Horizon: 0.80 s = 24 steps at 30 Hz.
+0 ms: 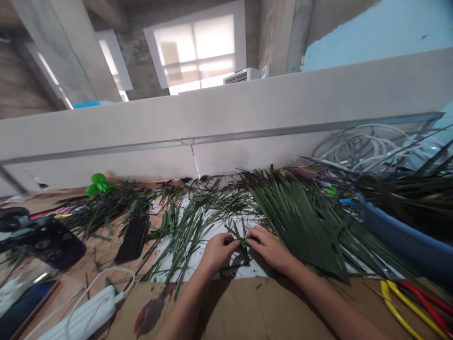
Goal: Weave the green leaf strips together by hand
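Note:
Between my two hands is a small piece of green leaf strips (243, 244), with narrow ends sticking up and out. My left hand (220, 251) pinches it from the left with thumb and forefinger. From the right, my right hand (266, 246) closes its fingertips on the same piece. My fingers partly cover it, so its exact shape is hard to make out. Beneath lies a white sheet (253, 270) strewn with cut strips (184, 241). Just right of my right hand spreads a large fan-shaped palm leaf (300, 212).
At right stand a blue tub (399, 236) of leaves, yellow-handled (392, 307) and red-handled tools (430, 307), and coiled white cable (368, 146). A black phone (132, 238), a white power strip (85, 314) and a green clover-shaped object (99, 184) lie left. A white partition (226, 113) closes the back.

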Tool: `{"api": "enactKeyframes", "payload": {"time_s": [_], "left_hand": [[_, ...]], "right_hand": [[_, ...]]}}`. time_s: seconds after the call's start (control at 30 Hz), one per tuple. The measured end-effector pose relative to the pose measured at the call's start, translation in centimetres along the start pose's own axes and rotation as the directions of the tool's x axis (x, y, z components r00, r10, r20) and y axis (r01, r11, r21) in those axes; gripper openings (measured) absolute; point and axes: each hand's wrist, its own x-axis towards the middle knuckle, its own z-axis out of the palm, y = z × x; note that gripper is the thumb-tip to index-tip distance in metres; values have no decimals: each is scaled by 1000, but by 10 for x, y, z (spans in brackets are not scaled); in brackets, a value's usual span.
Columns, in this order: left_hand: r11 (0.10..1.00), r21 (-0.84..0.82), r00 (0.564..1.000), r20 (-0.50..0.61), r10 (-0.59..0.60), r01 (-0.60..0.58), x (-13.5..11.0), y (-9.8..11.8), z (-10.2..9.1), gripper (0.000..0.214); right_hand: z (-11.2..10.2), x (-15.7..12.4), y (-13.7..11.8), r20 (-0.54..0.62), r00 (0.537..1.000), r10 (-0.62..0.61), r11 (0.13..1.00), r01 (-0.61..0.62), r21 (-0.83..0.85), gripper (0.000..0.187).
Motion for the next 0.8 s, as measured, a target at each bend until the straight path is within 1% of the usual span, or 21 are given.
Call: {"api": "enactKeyframes", "payload": {"time_s": [0.17,0.3,0.37,0.47,0.57,0.7,0.8], "left_hand": [[999,-37,1000,-2,4,-4,-2,-3,4,30],[999,22,999,-38,26,-26,-6,2,1,25],[999,8,997,-59,47,-47,-6,5,-2,23],[994,-69,993,-78,83,-89,-5,7,-6,23],[983,-159,994,-78,79,-91,0,3,-7,27],[946,-312,996,-43,80,-89,5,-3,-3,34],[917,-383,994,-41,103,-111,6,-3,-2,33]], "right_hand": [[3,0,1,-25,1000,3,1000,-2,26,11],[0,0,2,-57,998,2,998,1,59,10],[-1,1,4,-76,997,8,996,-2,84,9],[-3,2,8,-120,991,54,981,-30,194,16],[-3,3,12,-137,983,118,943,-68,327,21],[-3,2,12,-126,977,171,926,-116,358,22],[-3,2,10,-120,975,188,923,-133,361,26]]}}
